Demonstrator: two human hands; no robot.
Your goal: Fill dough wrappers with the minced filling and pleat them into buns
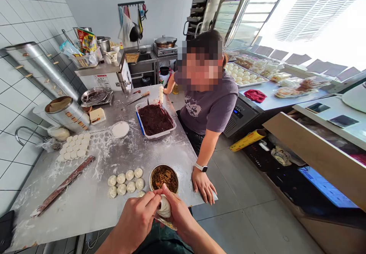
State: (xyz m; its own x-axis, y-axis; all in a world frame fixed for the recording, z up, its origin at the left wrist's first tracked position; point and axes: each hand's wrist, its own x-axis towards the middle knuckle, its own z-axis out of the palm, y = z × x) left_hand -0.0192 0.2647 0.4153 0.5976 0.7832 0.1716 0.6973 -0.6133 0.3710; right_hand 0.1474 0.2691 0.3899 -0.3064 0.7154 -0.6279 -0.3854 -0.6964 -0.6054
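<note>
My left hand point(134, 217) and my right hand point(177, 212) pinch a white dough bun point(164, 207) at the front edge of the floured steel table point(85, 208). A thin flat spatula point(166, 222) shows beneath the bun. Just beyond my hands stands a metal bowl of brown filling point(164, 178). To its left lie several shaped dough buns point(124, 181). Farther left sit rows of small dough balls point(73, 147). A round dough wrapper point(120, 129) lies near a plastic tray of dark red filling point(156, 119).
A long wooden rod point(63, 183) lies on the table's left. A co-worker point(207, 101) rests a hand point(203, 185) on the right edge. A knife point(137, 98) and a metal cylinder point(67, 113) stand farther back. Trays of buns point(243, 74) sit behind the co-worker.
</note>
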